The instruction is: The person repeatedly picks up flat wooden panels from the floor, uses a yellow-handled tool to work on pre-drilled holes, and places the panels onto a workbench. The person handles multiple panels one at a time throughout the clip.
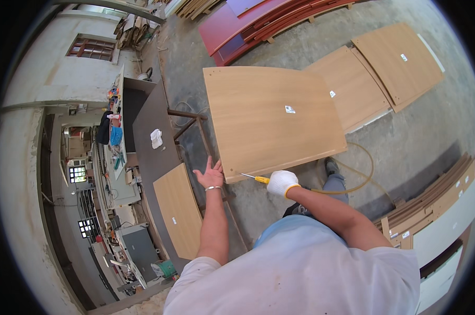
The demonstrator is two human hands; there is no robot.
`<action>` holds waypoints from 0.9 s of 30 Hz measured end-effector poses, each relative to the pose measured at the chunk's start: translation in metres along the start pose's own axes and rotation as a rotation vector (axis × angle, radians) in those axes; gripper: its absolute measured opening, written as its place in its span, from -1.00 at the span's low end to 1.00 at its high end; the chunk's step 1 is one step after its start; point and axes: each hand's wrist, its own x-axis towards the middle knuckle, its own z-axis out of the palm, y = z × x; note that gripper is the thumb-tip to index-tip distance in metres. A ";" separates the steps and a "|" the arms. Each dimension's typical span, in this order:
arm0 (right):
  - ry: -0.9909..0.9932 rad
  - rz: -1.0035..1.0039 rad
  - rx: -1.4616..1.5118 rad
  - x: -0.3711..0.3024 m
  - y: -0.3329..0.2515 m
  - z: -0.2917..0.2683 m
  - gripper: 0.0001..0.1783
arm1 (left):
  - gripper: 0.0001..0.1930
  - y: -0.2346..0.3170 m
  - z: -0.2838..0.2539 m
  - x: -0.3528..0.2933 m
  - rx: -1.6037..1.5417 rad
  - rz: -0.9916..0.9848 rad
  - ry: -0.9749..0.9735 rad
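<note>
In front of me lies a large light-brown wood panel [274, 123] with small holes near its corners and a small white label. My right hand [282, 183], in a white knitted glove with a yellow cuff, is closed around the yellow handle of a screwdriver [261, 179]. Its thin metal shaft points left over the panel's near edge, close to the near left corner. My left hand [211, 174] is bare, with a band at the wrist. Its fingers are spread beside that corner; I cannot tell whether they touch the panel.
More wood panels [397, 65] lie at the far right. Left stands a dark-topped table [156, 123] bearing a smaller panel [178, 205] and a crumpled white cloth [156, 138]. A yellowish hose [371, 168] curves across the floor. Stacked boards [431, 202] stand right; red panels [264, 26] lie ahead.
</note>
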 end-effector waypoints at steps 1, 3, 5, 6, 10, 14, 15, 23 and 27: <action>-0.002 0.006 0.005 0.001 -0.001 -0.003 -0.66 | 0.10 -0.002 0.000 0.000 -0.015 0.009 0.002; -0.010 -0.004 -0.012 0.002 0.000 -0.004 -0.65 | 0.10 -0.005 0.003 -0.001 -0.011 0.027 0.042; -0.009 0.005 -0.030 0.006 0.001 -0.006 -0.63 | 0.12 -0.009 0.008 -0.002 0.015 0.032 0.076; -0.007 0.011 -0.042 0.011 0.000 -0.006 -0.63 | 0.13 -0.009 0.011 -0.004 0.039 0.037 0.094; 0.062 0.003 0.001 0.054 0.004 -0.029 -0.60 | 0.12 -0.006 0.015 -0.008 0.151 0.040 0.152; 0.187 0.110 0.178 0.098 -0.002 -0.115 -0.61 | -0.04 -0.024 0.027 -0.015 0.166 0.107 0.295; 0.251 0.149 0.248 0.109 0.000 -0.140 -0.61 | -0.19 -0.031 0.037 -0.014 0.164 0.110 0.345; 0.237 0.409 0.213 0.132 0.153 -0.140 -0.64 | -0.72 -0.072 0.059 -0.027 0.481 0.101 0.515; 0.371 0.737 0.257 0.069 0.343 -0.050 -0.60 | -0.84 -0.122 0.143 -0.036 0.754 0.136 0.558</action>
